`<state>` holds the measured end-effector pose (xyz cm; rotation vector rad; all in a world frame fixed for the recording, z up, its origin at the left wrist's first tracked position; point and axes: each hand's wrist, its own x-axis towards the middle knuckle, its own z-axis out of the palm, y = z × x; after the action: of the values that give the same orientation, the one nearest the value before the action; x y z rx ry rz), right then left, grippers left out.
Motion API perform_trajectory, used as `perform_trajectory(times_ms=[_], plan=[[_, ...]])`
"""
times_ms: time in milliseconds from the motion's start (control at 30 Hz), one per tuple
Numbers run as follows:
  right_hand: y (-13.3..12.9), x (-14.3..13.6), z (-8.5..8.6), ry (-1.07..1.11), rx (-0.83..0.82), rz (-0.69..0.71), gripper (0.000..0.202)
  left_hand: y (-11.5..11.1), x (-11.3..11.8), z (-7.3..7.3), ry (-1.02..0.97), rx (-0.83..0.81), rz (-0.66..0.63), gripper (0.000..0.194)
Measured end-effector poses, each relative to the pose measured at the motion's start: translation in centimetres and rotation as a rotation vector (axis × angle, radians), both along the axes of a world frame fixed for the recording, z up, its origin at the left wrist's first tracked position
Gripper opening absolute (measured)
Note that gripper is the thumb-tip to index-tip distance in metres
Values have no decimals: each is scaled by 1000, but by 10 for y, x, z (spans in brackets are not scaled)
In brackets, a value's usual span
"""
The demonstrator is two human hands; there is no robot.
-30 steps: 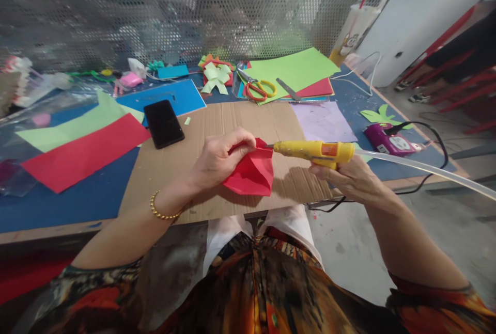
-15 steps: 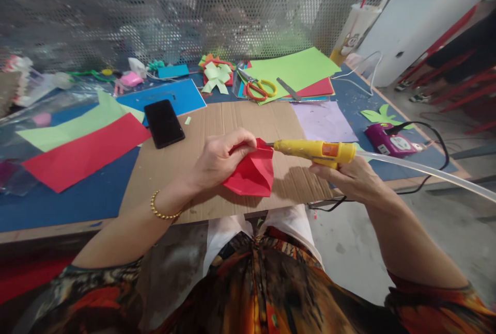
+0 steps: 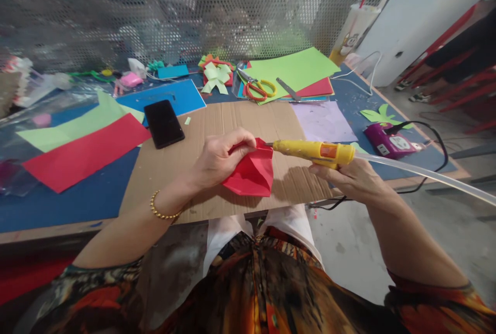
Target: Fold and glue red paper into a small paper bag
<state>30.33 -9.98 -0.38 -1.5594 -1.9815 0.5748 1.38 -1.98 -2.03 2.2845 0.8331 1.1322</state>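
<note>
Between the thumb and fingers of my left hand (image 3: 227, 156) is a folded piece of red paper (image 3: 253, 173), pinched at its upper edge. My right hand (image 3: 351, 176) is wrapped round the handle of a yellow hot glue gun (image 3: 313, 152), which lies sideways in the air. Its metal nozzle points left and meets the top edge of the red paper, near my left fingertips. A long clear glue stick (image 3: 430, 173) sticks out of the gun's back end to the right. Beneath both hands is a sheet of brown cardboard (image 3: 166, 179). Any glue at the nozzle is too small to make out.
A black phone (image 3: 164, 124) lies left of my hands, beside red paper strip (image 3: 87, 153). Behind are scissors (image 3: 256, 88) on stacked coloured paper (image 3: 294, 70). At right sit a purple power socket (image 3: 391, 140) with a black cable and a drink cup (image 3: 354, 29).
Almost nothing differs. The glue gun has shifted very slightly left, its nozzle still at the red paper's top edge; my left hand keeps its pinch.
</note>
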Motion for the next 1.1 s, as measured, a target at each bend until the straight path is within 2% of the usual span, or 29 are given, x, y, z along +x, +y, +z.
perform_trajectory(times_ms=[100,233,400,667,1100], plan=[[0,-1,-1,-1,33,23,54,0,0,1,-2,-3,-19,17],[-2,-2,-1,16,52,63,47,0,0,1,0,2,-10,17],[-5,-3,4,14,36,35,50,0,0,0,-19,17,-13,16],[-5,-6,7,9,76,65,48,0,1,1,-30,2,-53,17],[-7,-4,9,-34,66,59,45,-1,1,1,-28,18,-15,15]])
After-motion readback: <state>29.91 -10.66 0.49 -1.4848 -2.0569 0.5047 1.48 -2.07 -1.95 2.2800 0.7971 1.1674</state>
